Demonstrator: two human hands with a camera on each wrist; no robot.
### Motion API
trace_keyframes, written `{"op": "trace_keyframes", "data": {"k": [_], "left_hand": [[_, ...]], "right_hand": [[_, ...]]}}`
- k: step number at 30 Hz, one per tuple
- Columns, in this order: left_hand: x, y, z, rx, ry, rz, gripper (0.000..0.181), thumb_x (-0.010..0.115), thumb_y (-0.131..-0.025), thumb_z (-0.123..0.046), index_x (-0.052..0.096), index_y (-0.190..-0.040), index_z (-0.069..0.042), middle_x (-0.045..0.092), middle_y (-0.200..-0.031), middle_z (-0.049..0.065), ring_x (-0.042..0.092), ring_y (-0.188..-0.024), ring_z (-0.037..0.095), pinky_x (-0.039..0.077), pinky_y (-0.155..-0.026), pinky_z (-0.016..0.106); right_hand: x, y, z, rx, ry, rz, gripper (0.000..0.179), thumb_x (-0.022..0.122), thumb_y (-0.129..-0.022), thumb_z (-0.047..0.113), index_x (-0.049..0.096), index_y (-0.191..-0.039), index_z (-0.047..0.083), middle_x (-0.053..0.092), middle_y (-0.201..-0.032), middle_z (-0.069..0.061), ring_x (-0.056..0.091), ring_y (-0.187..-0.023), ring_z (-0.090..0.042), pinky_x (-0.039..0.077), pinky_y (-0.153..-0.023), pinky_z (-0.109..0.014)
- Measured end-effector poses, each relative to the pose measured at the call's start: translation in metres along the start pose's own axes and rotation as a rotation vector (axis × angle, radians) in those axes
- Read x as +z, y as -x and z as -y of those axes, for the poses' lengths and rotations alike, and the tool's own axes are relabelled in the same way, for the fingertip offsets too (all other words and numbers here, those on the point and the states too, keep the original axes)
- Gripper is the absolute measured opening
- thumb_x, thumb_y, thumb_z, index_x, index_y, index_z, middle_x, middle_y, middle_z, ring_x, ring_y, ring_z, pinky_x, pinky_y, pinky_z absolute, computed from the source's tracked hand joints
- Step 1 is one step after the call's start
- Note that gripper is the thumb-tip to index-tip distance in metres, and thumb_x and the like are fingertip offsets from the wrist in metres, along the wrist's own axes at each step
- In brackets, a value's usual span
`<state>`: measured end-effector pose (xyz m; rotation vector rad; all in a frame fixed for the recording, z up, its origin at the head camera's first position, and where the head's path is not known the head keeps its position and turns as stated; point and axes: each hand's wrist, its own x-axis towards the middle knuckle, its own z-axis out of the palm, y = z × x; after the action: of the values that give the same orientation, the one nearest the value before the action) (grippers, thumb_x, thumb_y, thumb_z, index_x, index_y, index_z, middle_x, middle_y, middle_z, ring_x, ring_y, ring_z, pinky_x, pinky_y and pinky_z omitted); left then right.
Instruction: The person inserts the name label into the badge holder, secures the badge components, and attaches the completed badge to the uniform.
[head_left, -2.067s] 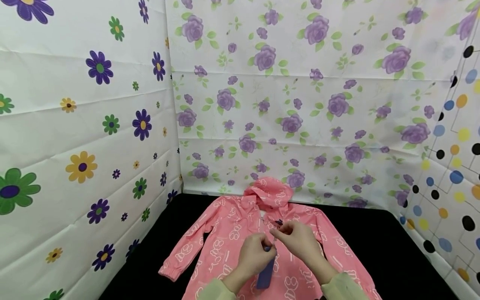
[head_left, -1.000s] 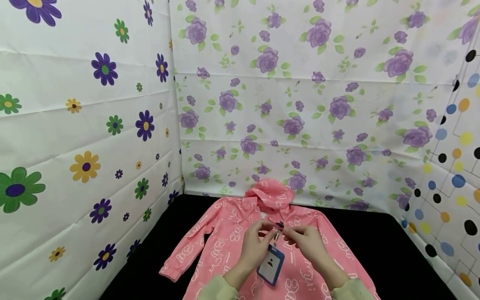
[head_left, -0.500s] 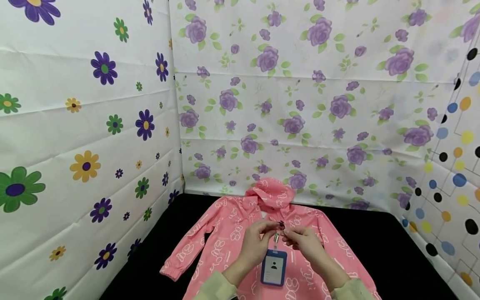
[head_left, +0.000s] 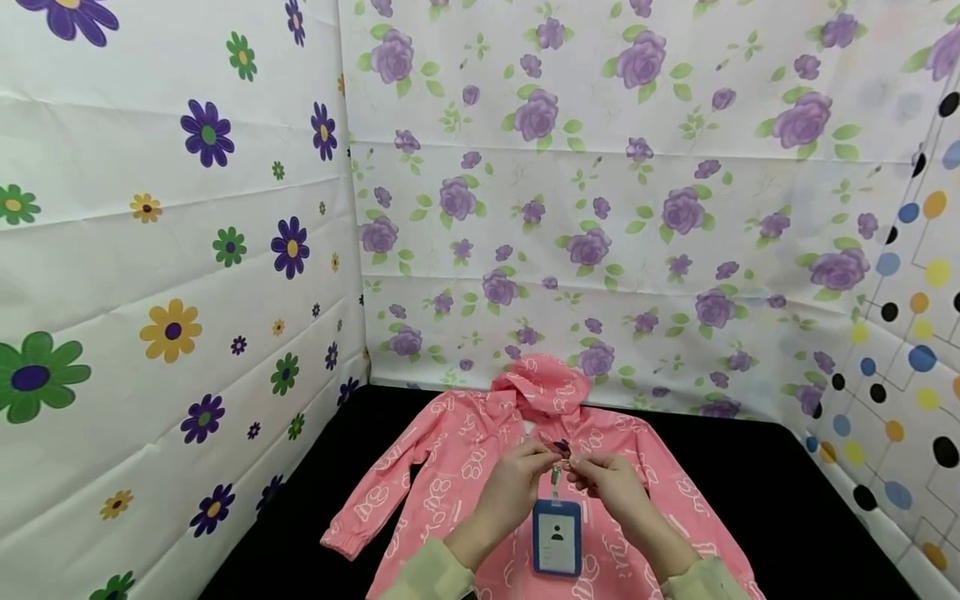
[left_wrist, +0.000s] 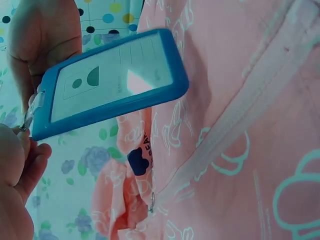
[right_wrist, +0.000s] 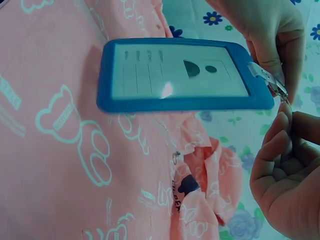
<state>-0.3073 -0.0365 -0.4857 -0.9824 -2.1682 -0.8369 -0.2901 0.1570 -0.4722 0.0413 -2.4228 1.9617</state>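
Observation:
An ID badge (head_left: 557,539) in a blue frame with a white card hangs upright in front of a pink hooded jacket (head_left: 457,492). A small metal clip (head_left: 556,477) joins its top to the fingertips. My left hand (head_left: 512,490) pinches at the clip from the left, thumb and forefinger together. From the right, the thumb and forefinger of my right hand (head_left: 617,493) pinch the clip's end. Both wrist views show the badge (left_wrist: 112,82) held off the jacket (right_wrist: 55,165). The fingertips partly hide the clip's upper part.
The jacket lies front up on a black tabletop (head_left: 720,458), its hood (head_left: 542,387) towards the back. A dark print (right_wrist: 188,185) and a zip pull (right_wrist: 176,157) show on its chest. Patterned cloth walls (head_left: 465,333) stand at the back and both sides.
The left hand has moved up from the badge to the clip. The badge has swung from its blank blue back to its card side and now hangs slightly further right, facing me.

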Motion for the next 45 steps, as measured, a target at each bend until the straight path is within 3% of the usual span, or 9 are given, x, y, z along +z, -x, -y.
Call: {"op": "trace_keyframes", "data": {"k": [5, 9, 14, 21, 31, 38, 42, 45], "left_hand": [[0.0, 0.001, 0.0, 0.034, -0.156, 0.008, 0.041, 0.075, -0.081, 0.02, 0.081, -0.105, -0.012, 0.071, -0.099, -0.003, 0.071, -0.089, 0.011, 0.058, -0.078, 0.018], [0.0, 0.002, 0.002, 0.051, -0.27, 0.026, 0.046, 0.083, -0.073, 0.018, 0.081, -0.104, -0.015, 0.071, -0.1, -0.006, 0.068, -0.085, 0.009, 0.056, -0.071, 0.018], [0.002, 0.003, 0.005, 0.081, -0.352, 0.038, 0.042, 0.093, -0.07, 0.01, 0.08, -0.1, -0.017, 0.068, -0.098, -0.007, 0.066, -0.081, 0.007, 0.055, -0.068, 0.015], [0.005, 0.007, 0.008, 0.085, -0.394, 0.053, 0.038, 0.091, -0.071, 0.009, 0.073, -0.088, -0.019, 0.063, -0.093, -0.007, 0.062, -0.077, 0.008, 0.052, -0.065, 0.014], [0.008, 0.01, 0.011, 0.041, -0.309, 0.025, 0.043, 0.082, -0.067, 0.018, 0.073, -0.087, -0.019, 0.064, -0.089, -0.008, 0.057, -0.072, 0.003, 0.044, -0.06, 0.01], [0.011, 0.012, 0.012, -0.024, -0.223, 0.001, 0.044, 0.079, -0.071, 0.021, 0.082, -0.099, -0.014, 0.069, -0.094, -0.003, 0.067, -0.079, 0.005, 0.048, -0.062, 0.007], [0.013, 0.013, 0.012, -0.127, -0.097, 0.001, 0.031, 0.076, -0.086, 0.015, 0.084, -0.105, -0.008, 0.072, -0.098, 0.0, 0.07, -0.087, 0.009, 0.054, -0.069, 0.012], [0.015, 0.012, 0.012, -0.292, 0.136, 0.009, 0.022, 0.071, -0.097, 0.009, 0.084, -0.109, -0.004, 0.074, -0.096, 0.001, 0.07, -0.084, 0.007, 0.056, -0.069, 0.017]], "right_hand": [[0.005, 0.001, -0.002, -0.014, 0.066, -0.007, 0.024, 0.064, -0.108, 0.018, 0.078, -0.105, -0.001, 0.071, -0.083, -0.003, 0.064, -0.079, -0.018, 0.052, -0.07, -0.032], [0.008, 0.001, -0.003, -0.019, 0.071, 0.0, 0.023, 0.062, -0.108, 0.014, 0.079, -0.105, -0.001, 0.071, -0.082, -0.004, 0.064, -0.077, -0.018, 0.051, -0.067, -0.029], [0.011, -0.002, -0.005, -0.009, 0.06, 0.011, 0.022, 0.061, -0.108, 0.011, 0.078, -0.104, -0.003, 0.072, -0.082, -0.004, 0.063, -0.076, -0.018, 0.052, -0.067, -0.029], [0.012, -0.002, -0.008, 0.073, 0.051, 0.021, 0.027, 0.059, -0.109, 0.015, 0.078, -0.105, -0.002, 0.071, -0.083, -0.005, 0.062, -0.076, -0.017, 0.051, -0.069, -0.03], [0.012, -0.003, -0.011, 0.118, 0.006, 0.04, 0.027, 0.058, -0.11, 0.016, 0.077, -0.108, -0.002, 0.071, -0.088, -0.006, 0.061, -0.078, -0.017, 0.052, -0.072, -0.031], [0.015, -0.004, -0.013, 0.086, 0.03, 0.015, 0.024, 0.059, -0.109, 0.013, 0.077, -0.107, -0.003, 0.072, -0.088, -0.007, 0.063, -0.079, -0.018, 0.054, -0.075, -0.035], [0.015, -0.006, -0.015, 0.058, 0.051, -0.004, 0.025, 0.059, -0.109, 0.014, 0.077, -0.108, -0.004, 0.071, -0.087, -0.007, 0.063, -0.079, -0.018, 0.054, -0.072, -0.032], [0.015, -0.008, -0.017, 0.05, 0.052, -0.013, 0.025, 0.059, -0.109, 0.014, 0.077, -0.108, -0.004, 0.072, -0.088, -0.007, 0.064, -0.079, -0.017, 0.054, -0.07, -0.03]]}}
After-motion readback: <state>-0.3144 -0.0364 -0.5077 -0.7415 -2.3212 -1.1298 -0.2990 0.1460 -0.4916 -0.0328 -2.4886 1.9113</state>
